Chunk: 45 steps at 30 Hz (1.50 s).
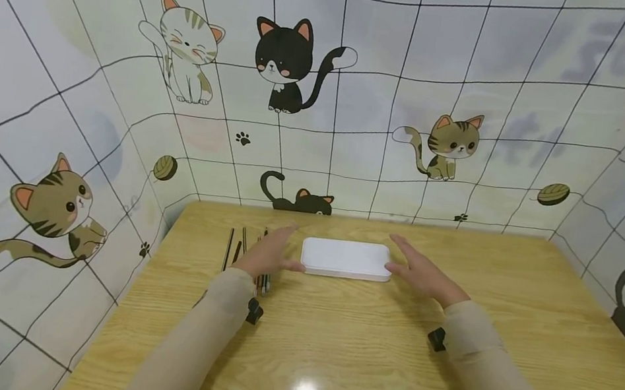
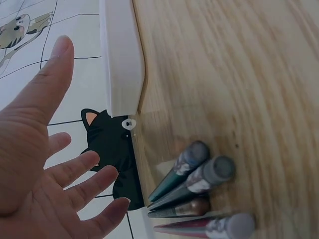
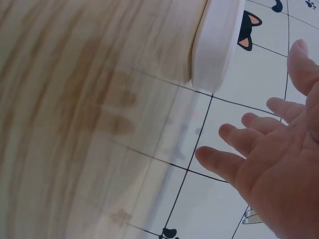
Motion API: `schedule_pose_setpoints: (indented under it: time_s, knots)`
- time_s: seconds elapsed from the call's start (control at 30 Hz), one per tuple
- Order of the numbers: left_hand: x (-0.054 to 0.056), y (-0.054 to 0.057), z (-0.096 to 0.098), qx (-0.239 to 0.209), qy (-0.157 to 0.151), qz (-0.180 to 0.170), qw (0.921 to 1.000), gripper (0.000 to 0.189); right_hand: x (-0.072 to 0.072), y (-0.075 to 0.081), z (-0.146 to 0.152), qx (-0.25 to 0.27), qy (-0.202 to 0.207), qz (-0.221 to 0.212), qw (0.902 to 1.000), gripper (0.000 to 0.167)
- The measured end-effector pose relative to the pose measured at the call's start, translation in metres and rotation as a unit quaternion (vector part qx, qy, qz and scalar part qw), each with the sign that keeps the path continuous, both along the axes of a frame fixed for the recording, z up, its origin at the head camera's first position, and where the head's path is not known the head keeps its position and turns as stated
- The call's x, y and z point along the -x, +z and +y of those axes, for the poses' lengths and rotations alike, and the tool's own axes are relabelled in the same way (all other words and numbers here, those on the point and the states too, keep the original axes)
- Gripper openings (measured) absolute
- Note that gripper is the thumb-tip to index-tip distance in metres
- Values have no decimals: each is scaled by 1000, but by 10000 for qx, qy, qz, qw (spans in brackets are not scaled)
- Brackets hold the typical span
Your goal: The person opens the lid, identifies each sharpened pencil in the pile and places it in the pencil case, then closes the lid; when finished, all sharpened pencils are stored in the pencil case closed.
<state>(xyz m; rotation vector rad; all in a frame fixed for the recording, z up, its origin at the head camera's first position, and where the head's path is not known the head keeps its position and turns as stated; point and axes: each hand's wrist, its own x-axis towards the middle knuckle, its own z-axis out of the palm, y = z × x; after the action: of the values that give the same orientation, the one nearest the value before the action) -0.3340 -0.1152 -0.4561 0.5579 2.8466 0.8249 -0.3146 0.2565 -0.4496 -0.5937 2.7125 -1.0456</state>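
A white rectangular case [image 1: 347, 258] with rounded corners lies on the wooden table, its long side across the head view. At its left end is my left hand [image 1: 270, 254], fingers spread and nothing held. My right hand [image 1: 420, 271] faces the right end with its fingers apart, also holding nothing. Several pencils [image 1: 266, 284] lie on the table beneath and beside the left hand, which partly hides them. Their blunt ends show large in the left wrist view, next to one end of the case [image 2: 122, 59]. The right wrist view shows the case's other end [image 3: 217, 47] beyond the loosely extended fingers.
The wooden table [image 1: 350, 353] reaches back to a wall covering [image 1: 360, 108] printed with cats and grid lines. Side walls [image 1: 59, 119] with the same pattern flank the table. Each wrist carries a small black camera [image 1: 437, 339].
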Motion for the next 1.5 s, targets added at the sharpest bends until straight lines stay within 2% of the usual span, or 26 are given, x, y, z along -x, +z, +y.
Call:
schedule_pose_setpoints:
  time_s: [0.23,0.47,0.73,0.87,1.0,1.2,1.5]
  knots:
    - [5,-1,4,-14,-136,-83,9999,109,4,-1,-2,60,14,-169,9998,75]
    - [5,2,9,160,-261,-85,9995,111,9,-10,-8,-42,255,-145,9996,73]
    - [14,-10,9,-148,-428,-355,9983,108,10,-11,-11,-187,262,-301,9990,79]
    - [18,-14,10,-110,-575,-414,9974,107,10,-10,-13,-193,301,-354,9987,81]
    - [20,-14,13,-11,-688,-447,9966,105,11,-10,-14,-263,383,-295,9985,79]
    - [19,-11,20,68,-671,-446,9967,99,15,-15,-15,-587,566,-83,9966,72]
    - [29,-26,23,311,-388,-333,9982,99,23,-14,-21,-791,304,90,9964,69]
